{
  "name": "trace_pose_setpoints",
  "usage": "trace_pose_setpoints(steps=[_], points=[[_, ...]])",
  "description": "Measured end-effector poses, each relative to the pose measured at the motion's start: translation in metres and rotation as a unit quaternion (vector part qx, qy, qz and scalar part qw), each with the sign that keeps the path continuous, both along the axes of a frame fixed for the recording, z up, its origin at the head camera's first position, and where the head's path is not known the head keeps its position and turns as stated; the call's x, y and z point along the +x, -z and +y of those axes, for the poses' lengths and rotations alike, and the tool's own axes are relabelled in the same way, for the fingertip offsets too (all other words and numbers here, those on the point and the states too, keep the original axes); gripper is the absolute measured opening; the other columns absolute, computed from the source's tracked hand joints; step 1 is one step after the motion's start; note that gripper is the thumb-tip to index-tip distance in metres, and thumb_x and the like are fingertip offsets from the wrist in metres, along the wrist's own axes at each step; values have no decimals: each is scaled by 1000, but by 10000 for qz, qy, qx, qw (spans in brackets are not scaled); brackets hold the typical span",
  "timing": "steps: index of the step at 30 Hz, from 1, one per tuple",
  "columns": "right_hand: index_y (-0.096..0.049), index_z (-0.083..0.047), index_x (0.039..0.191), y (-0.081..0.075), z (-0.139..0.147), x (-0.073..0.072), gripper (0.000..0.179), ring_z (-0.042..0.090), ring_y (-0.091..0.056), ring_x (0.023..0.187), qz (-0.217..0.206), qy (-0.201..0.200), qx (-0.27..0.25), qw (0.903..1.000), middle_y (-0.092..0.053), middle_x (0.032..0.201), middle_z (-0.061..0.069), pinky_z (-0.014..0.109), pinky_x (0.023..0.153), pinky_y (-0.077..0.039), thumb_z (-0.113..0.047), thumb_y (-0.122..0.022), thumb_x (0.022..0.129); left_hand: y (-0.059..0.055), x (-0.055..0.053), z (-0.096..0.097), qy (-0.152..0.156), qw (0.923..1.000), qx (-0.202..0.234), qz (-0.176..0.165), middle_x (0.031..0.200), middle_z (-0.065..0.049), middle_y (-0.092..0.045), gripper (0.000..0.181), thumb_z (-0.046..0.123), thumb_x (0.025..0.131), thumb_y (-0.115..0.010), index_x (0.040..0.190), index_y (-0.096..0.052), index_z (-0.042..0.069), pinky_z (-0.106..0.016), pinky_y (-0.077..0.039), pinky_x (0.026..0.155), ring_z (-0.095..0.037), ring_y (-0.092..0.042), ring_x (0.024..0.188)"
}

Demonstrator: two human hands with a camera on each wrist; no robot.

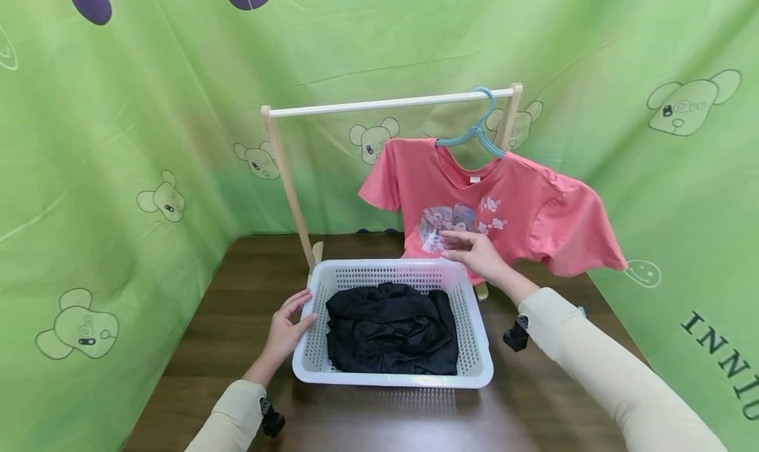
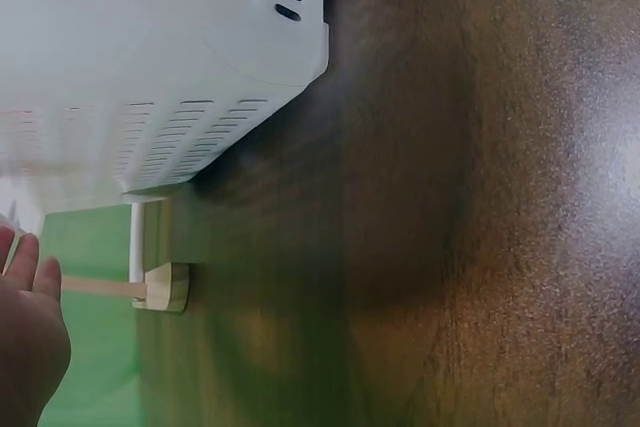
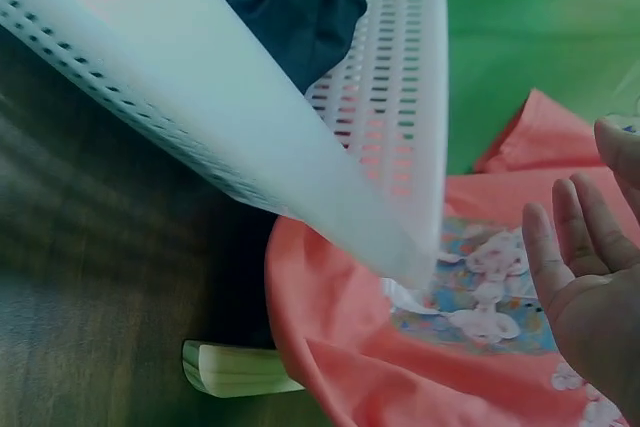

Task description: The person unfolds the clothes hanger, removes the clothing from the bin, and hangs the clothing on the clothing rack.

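Note:
A white plastic basket [image 1: 391,379] stands on the table with crumpled black cloth [image 1: 391,333] inside it. At the basket's left rim is my left hand [image 1: 288,327], its fingers and thumb spread along the edge and touching it. My right hand [image 1: 474,254] is raised beyond the basket's far right corner, holding nothing, its fingers extended in front of a pink T-shirt [image 1: 528,208]. The shirt hangs on a light blue hanger [image 1: 476,132] hooked over the rack's white bar. In the right wrist view, the right hand [image 3: 595,287] is beside the shirt's printed picture [image 3: 490,292].
Behind the basket stands a small clothes rack [image 1: 385,104] with wooden legs, one foot [image 3: 235,369] showing beneath the shirt. A green patterned curtain [image 1: 178,109] encloses the brown wooden table [image 1: 219,320] at the back and sides.

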State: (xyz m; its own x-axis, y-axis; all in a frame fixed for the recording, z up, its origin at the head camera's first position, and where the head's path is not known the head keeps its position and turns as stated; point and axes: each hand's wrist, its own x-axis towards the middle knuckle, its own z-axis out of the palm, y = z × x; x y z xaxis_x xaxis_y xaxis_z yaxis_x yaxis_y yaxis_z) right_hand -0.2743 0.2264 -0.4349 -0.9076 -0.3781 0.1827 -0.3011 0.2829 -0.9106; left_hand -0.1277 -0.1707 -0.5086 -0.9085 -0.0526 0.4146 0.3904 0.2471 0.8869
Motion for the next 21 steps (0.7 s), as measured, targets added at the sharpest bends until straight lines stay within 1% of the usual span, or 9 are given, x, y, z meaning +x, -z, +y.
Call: trace_pose_setpoints(steps=[5,6,9,12,13,14,16,19,21], points=[[-55,5,132,-6,10,18,48,37,-60,110,56,-61,-30,10000,-60,124,26,19,80,-52,-5,-71,88,-6,2,1,54,10000,50,-55,129,-39,-49,40,-18,79,-68,116,-56,-23,-31,-41,101,-51,-48,118],[-55,5,133,-8,12,23,48,35,-61,109,71,-61,-24,10000,-60,125,26,19,80,-52,-6,-71,88,-7,2,1,52,9999,37,-79,129,-39,-48,40,-18,79,-68,117,-56,-23,-30,-41,101,-51,-48,118],[-57,4,132,-14,17,36,48,34,-63,107,114,-11,13,9999,-60,123,27,19,80,-52,-9,-72,88,-10,3,2,61,9999,-50,-123,129,-38,-49,41,-17,79,-69,117,-55,-23,-42,-42,101,-51,-49,117],[-58,4,131,-19,23,48,45,34,-63,105,232,29,40,9997,-62,120,27,20,80,-53,-9,-71,89,-12,4,2,59,9998,-175,-75,128,-38,-49,41,-17,78,-69,117,-56,-23,-57,-38,98,-51,-50,115],[-57,4,131,-19,26,51,45,35,-64,105,283,41,32,9996,-62,120,28,20,80,-52,-8,-70,90,-13,4,2,62,9998,-198,-66,128,-38,-50,41,-18,78,-69,117,-56,-23,-59,-37,97,-51,-50,115],[-57,5,130,-20,28,54,44,34,-64,104,355,52,19,9994,-61,120,28,20,80,-53,-7,-70,90,-13,4,2,54,9997,-228,-56,128,-38,-50,41,-17,78,-69,117,-56,-23,-57,-39,98,-51,-50,115],[-58,6,129,-21,33,61,44,30,-65,103,478,125,7,9988,-61,122,27,19,79,-53,-7,-70,89,-14,5,2,45,9996,-268,-33,128,-38,-50,40,-17,79,-69,116,-56,-22,-48,-43,99,-51,-50,114],[-59,7,127,-21,42,74,44,19,-67,97,696,333,47,9970,-62,121,26,18,78,-52,-6,-72,88,-13,6,2,14,9995,-319,-14,127,-38,-51,40,-16,79,-70,117,-57,-22,-36,-45,99,-51,-49,115],[-59,7,126,-21,48,83,44,15,-67,95,785,471,22,9958,-63,119,26,18,77,-52,-5,-73,87,-11,6,2,-14,9994,-351,15,127,-37,-51,40,-16,79,-70,116,-57,-21,-32,-45,98,-50,-50,115]])
